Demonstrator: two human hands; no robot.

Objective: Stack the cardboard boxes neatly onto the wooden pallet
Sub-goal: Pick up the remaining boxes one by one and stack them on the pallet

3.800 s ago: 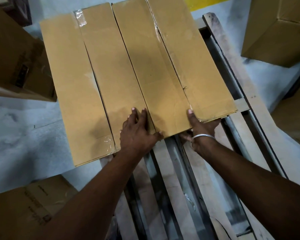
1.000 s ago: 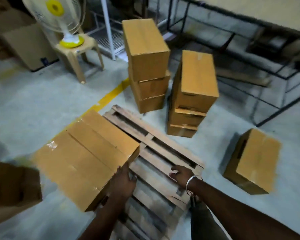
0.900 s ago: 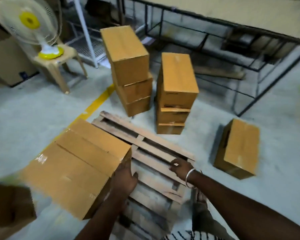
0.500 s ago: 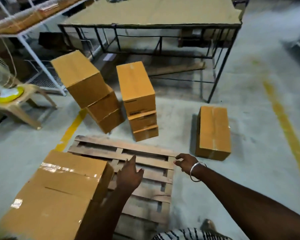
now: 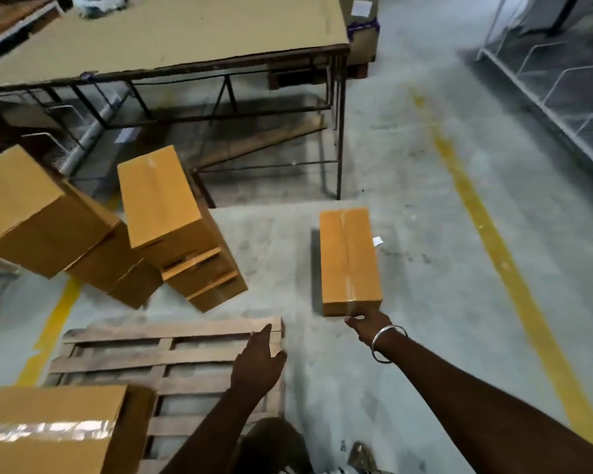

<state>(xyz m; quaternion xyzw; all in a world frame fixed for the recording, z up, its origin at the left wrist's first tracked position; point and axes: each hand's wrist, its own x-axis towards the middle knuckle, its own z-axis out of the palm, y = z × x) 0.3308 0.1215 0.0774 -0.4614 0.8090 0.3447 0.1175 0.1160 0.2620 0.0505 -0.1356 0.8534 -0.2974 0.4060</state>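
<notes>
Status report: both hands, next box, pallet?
Left hand open above pallet. Right hand at near end of lone floor box, no grip visible yet. One box on pallet. Path clear.

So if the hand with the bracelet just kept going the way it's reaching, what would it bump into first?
Most likely the lone cardboard box lying on the floor right of the pallet. The right hand sits at that box's near end, fingers toward it; whether it already touches is unclear.
</notes>
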